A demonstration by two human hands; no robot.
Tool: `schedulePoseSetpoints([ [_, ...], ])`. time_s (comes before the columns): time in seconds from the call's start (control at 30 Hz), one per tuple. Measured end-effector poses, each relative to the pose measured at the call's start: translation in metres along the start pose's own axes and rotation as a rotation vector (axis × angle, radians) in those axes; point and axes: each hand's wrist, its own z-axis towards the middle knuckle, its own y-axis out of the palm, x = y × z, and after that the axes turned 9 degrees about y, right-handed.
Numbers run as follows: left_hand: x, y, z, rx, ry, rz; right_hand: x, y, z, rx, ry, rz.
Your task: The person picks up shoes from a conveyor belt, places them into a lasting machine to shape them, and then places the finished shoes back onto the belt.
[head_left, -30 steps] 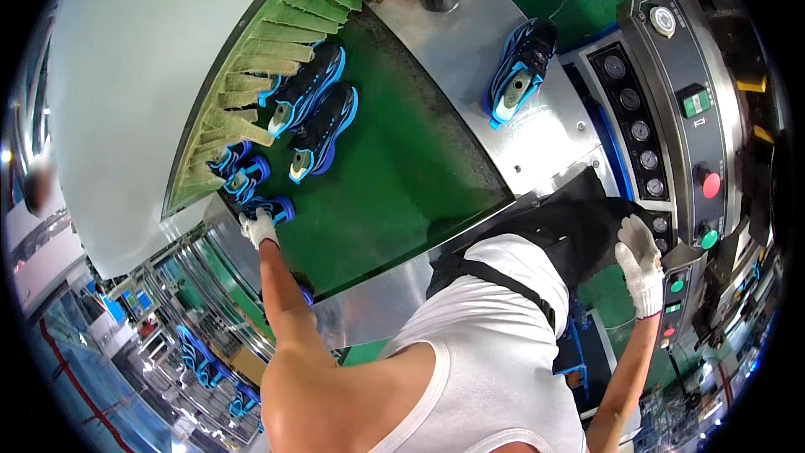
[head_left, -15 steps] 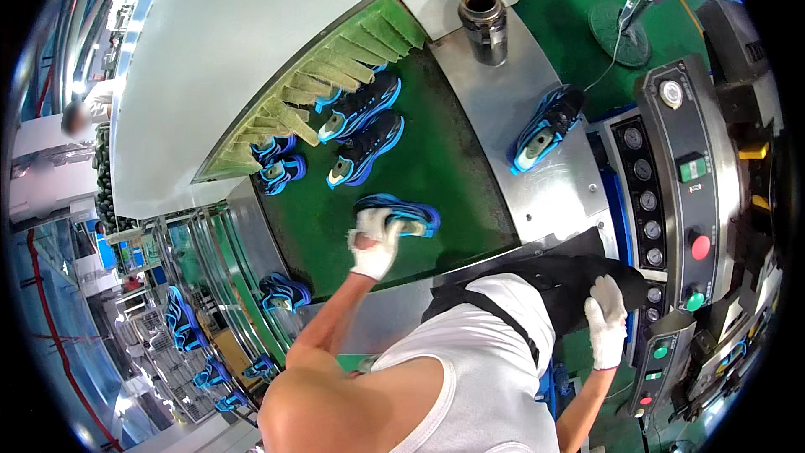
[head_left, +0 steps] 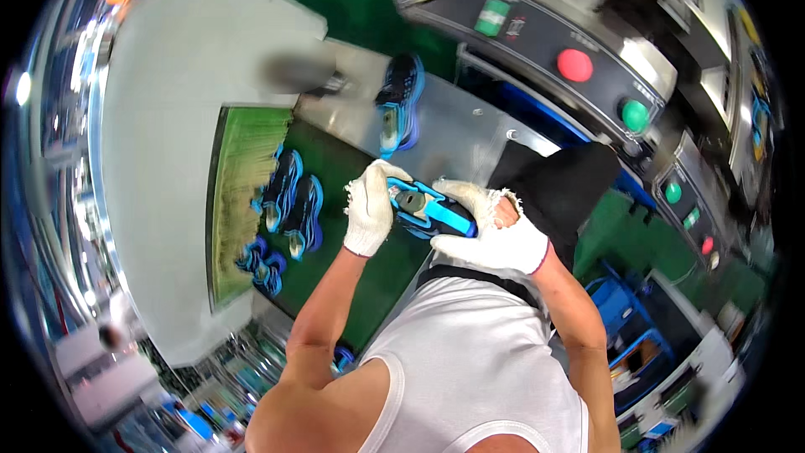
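Observation:
Both my hands wear white work gloves. Between them is a black and blue sports shoe [head_left: 432,211], held over the near edge of the green belt with its opening upward. A grey-green block sits inside that opening. My left hand [head_left: 369,208] grips the end with the opening. Around the other end wraps my right hand [head_left: 495,231], thumb and fingers on opposite sides. Another black and blue shoe [head_left: 402,101] rests on the metal ledge beyond my hands.
Several similar shoes [head_left: 306,218] stand on the green belt [head_left: 360,277] at the left, beside a green strip curtain [head_left: 235,193] in a white housing [head_left: 184,117]. A blurred metal flask [head_left: 298,71] is behind. A control panel [head_left: 537,42] with gauges and buttons lies at the far right.
My left hand has lifted the shoe off the belt toward my body. My right hand has come from beside the panel onto the shoe. The view has turned to the right.

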Motion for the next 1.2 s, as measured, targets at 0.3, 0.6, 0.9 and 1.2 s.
schedulePoseSetpoints([
  [0.3,0.138,0.123,0.089,-0.503,0.211,-0.097,0.025,-0.056,-0.132,0.549,0.076,0.052],
  [0.6,0.268,0.207,0.074,-0.977,1.125,0.236,0.086,-0.024,-0.149,1.245,0.015,-0.061],
  [0.9,0.330,0.259,0.151,-0.571,1.261,0.228,0.128,0.022,-0.236,1.137,-0.050,1.395],
  [1.2,0.363,0.443,0.255,-0.687,0.999,0.096,0.198,0.023,-0.284,1.455,-0.072,1.428],
])
